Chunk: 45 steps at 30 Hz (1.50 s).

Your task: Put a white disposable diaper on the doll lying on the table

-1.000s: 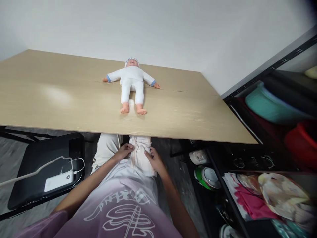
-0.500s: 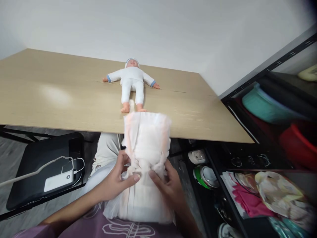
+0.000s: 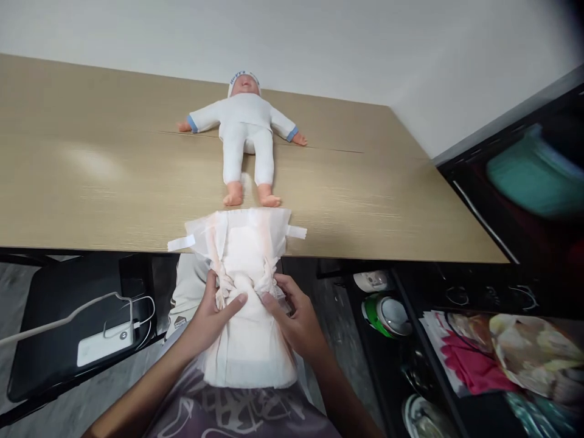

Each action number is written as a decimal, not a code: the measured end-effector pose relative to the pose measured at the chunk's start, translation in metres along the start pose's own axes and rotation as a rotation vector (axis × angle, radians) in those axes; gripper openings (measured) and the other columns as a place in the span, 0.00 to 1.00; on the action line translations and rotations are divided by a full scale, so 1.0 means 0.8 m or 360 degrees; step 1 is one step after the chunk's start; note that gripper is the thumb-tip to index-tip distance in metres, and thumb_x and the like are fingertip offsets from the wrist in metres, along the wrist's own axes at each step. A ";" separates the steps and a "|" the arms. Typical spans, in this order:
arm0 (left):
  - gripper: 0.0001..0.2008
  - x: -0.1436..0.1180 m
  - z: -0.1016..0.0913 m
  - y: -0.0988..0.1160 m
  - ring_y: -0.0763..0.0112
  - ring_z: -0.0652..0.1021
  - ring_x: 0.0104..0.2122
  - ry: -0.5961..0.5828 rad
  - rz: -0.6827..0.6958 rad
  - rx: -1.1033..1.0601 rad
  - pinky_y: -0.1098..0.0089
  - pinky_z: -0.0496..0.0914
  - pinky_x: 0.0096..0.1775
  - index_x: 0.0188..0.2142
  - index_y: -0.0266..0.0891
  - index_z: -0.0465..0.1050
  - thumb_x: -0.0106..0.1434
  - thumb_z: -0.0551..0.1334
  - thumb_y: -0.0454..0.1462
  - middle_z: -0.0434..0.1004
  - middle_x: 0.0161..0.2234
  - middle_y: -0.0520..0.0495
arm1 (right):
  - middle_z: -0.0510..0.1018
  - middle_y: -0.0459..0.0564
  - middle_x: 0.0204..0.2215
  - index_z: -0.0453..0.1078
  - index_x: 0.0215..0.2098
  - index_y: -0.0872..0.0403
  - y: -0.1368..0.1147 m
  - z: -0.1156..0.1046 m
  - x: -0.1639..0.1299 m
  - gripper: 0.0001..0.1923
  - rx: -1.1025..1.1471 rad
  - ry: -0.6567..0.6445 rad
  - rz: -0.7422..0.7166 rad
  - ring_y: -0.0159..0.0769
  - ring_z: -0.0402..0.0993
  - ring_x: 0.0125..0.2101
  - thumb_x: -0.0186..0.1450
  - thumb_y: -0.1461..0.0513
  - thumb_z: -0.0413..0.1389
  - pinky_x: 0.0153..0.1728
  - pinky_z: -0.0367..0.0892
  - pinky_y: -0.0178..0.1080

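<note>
At lower centre, both hands, left point(image 3: 210, 313) and right point(image 3: 292, 310), pinch an opened diaper point(image 3: 244, 267); laying it flat on the counter point(image 3: 91, 182) below the doll point(image 3: 246, 131) likely follows.

Blue lettering runs across the doll's cap point(image 3: 244, 77), too small to read. White print on the shirt point(image 3: 237, 410) is illegible.

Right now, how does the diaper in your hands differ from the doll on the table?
The diaper is opened out, its far end over the table edge, gripped by the left hand and right hand; the doll lies untouched farther back, face up. The diaper is flat; the doll has spread limbs. Both are mostly white.
</note>
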State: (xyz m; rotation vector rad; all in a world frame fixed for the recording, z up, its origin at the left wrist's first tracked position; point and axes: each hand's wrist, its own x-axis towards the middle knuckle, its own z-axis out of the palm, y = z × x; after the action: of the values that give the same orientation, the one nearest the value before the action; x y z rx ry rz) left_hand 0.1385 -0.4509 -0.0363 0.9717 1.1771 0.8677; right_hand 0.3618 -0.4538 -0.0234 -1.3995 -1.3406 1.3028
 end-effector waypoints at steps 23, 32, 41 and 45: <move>0.36 0.004 -0.047 0.013 0.40 0.79 0.73 -0.0151 -0.0081 0.0521 0.48 0.76 0.70 0.71 0.55 0.77 0.68 0.75 0.61 0.82 0.71 0.40 | 0.60 0.57 0.85 0.63 0.84 0.48 -0.030 0.047 0.174 0.36 -0.1384 -0.0100 -0.0859 0.54 0.52 0.85 0.85 0.44 0.56 0.86 0.43 0.66; 0.20 0.078 -0.118 0.160 0.53 0.85 0.44 0.0437 0.0861 0.1364 0.56 0.81 0.48 0.57 0.47 0.80 0.80 0.62 0.56 0.88 0.54 0.41 | 0.61 0.56 0.85 0.62 0.85 0.49 -0.033 0.052 0.170 0.35 -0.1463 -0.0023 -0.0848 0.53 0.54 0.85 0.86 0.45 0.53 0.85 0.45 0.63; 0.44 0.282 -0.083 0.227 0.36 0.63 0.82 -0.0430 0.1555 0.2783 0.37 0.64 0.76 0.80 0.50 0.67 0.66 0.64 0.27 0.58 0.85 0.40 | 0.61 0.53 0.85 0.63 0.85 0.49 -0.028 0.051 0.168 0.34 -0.1564 0.0014 -0.0849 0.51 0.55 0.84 0.86 0.45 0.52 0.86 0.48 0.60; 0.42 0.311 -0.061 0.229 0.44 0.64 0.82 -0.0815 0.1668 0.2725 0.45 0.62 0.78 0.77 0.55 0.70 0.67 0.65 0.28 0.63 0.84 0.52 | 0.60 0.53 0.85 0.63 0.85 0.48 -0.030 0.051 0.164 0.34 -0.1568 -0.0006 -0.0816 0.51 0.53 0.85 0.86 0.46 0.53 0.86 0.48 0.61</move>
State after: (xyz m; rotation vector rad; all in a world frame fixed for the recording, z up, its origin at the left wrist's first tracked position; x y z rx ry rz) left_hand 0.1262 -0.1493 0.0466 3.1341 0.6806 0.0470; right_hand 0.3066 -0.3260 -0.0265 -1.4611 -2.3026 0.2641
